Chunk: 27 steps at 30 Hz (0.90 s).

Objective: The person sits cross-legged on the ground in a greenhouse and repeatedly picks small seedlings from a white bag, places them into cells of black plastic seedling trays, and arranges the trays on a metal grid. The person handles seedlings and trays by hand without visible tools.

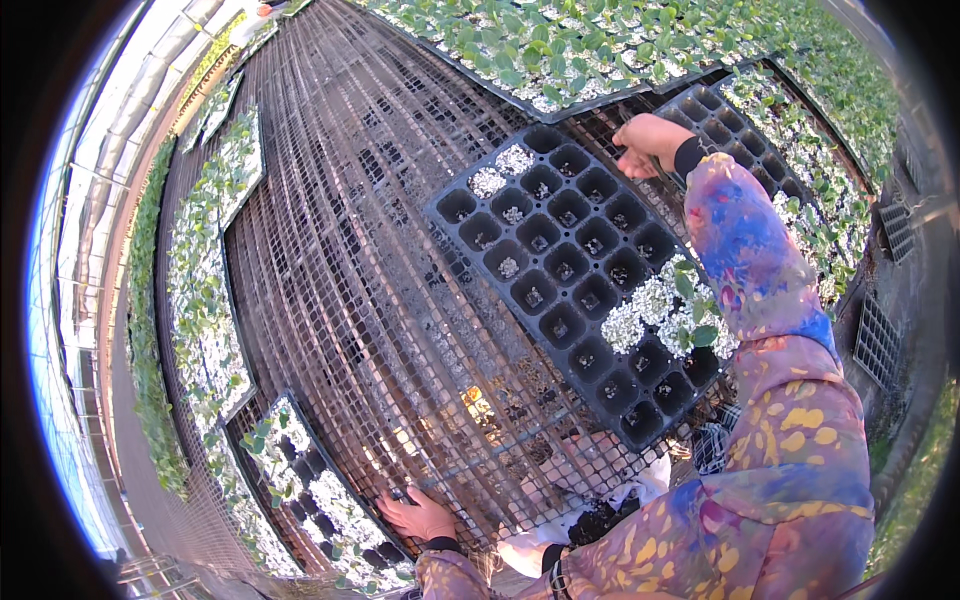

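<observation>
My left hand (pixel 420 517) rests with fingers spread on the wire mesh bench, beside the edge of a seedling tray (pixel 330 495) partly filled with white-topped plugs. My right hand (pixel 651 144) is above the bench at the upper right, between two black plastic cell trays, its fingers curled; whether it holds anything small cannot be told. Below and left of it lies a black cell tray (pixel 574 247), mostly empty cells with white crumbs. White-topped plugs (pixel 622 328) sit in some of its cells, a few with green seedlings (pixel 703 335). Another black cell tray (pixel 712 124) lies partly beneath my right forearm.
The wire mesh bench (pixel 337 247) spans the middle. Full seedling trays (pixel 555 52) stand along the top, with more seedling trays (pixel 202 300) along the left. Empty cell trays (pixel 877 341) lie lower down at the far right. Another person (pixel 259 11) is partly visible at the top left.
</observation>
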Tool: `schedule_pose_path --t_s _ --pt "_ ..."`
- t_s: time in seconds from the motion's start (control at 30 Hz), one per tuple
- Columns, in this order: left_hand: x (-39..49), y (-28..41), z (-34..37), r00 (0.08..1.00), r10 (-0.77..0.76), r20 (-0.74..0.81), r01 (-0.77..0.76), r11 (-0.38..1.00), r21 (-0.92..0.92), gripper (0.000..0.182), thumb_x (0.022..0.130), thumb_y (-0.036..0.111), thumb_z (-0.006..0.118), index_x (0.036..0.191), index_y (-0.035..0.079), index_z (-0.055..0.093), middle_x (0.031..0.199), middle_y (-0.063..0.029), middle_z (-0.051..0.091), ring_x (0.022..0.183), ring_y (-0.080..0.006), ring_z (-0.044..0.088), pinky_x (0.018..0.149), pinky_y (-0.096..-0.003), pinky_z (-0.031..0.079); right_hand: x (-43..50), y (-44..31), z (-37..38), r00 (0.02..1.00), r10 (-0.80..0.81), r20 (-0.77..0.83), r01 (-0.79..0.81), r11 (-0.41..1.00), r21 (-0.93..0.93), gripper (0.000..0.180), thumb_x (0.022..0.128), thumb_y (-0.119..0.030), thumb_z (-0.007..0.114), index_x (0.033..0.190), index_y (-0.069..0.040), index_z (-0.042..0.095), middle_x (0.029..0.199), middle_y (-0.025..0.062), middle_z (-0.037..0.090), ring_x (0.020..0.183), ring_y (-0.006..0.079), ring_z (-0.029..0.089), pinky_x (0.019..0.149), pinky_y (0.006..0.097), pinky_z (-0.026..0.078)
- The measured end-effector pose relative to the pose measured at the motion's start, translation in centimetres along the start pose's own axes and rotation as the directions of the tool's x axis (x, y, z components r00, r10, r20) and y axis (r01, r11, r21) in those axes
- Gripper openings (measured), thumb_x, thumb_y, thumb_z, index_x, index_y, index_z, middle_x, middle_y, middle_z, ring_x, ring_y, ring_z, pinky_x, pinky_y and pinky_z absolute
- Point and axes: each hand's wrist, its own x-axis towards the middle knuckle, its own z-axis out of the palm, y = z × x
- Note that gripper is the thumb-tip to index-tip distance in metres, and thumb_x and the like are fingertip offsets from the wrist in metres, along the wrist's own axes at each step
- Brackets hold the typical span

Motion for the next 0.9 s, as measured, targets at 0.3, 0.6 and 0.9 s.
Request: schedule_pose_path --t_s 0.3,0.6,0.9 --pt "-0.1 1.0 -0.4 1.0 -0.02 0.018 0.021 0.999 -0.038 0.056 0.088 0.039 0.047 0.134 0.009 0.037 0.146 -0.0154 0.028 0.135 -0.0312 0.025 0.106 -0.0547 0.02 -1.7 5.4 8.2 0.971 -0.143 0.192 0.228 0.802 -0.552 0.026 0.077 -0.006 0.043 0.099 -0.002 0.057 0.073 0.0131 0.062 0.05 0.0221 0.064 0.045 0.0312 0.052" --pt "-0.2 0.6 -0.5 1.0 -0.01 0.026 0.011 0.999 -0.036 0.058 0.088 0.039 0.047 0.136 0.009 0.035 0.146 -0.0163 0.028 0.134 -0.032 0.026 0.106 -0.0541 0.019 -0.9 1.5 13.6 0.766 -0.643 0.004 0.364 0.429 -0.827 0.026 0.075 -0.011 0.05 0.093 -0.003 0.067 0.092 0.02 0.066 0.087 0.0338 0.064 0.079 0.0407 0.05" --pt "-0.1 0.5 -0.6 0.999 0.0 0.051 0.001 1.0 -0.023 0.058 0.089 0.038 0.046 0.136 0.006 0.034 0.146 -0.0176 0.025 0.135 -0.0326 0.023 0.106 -0.0532 0.019 6.0 -0.6 9.9 0.792 -0.596 -0.131 0.279 0.545 -0.791 0.041 0.075 -0.014 0.051 0.115 -0.01 0.063 0.111 0.016 0.063 0.103 0.0316 0.06 0.09 0.0381 0.047"
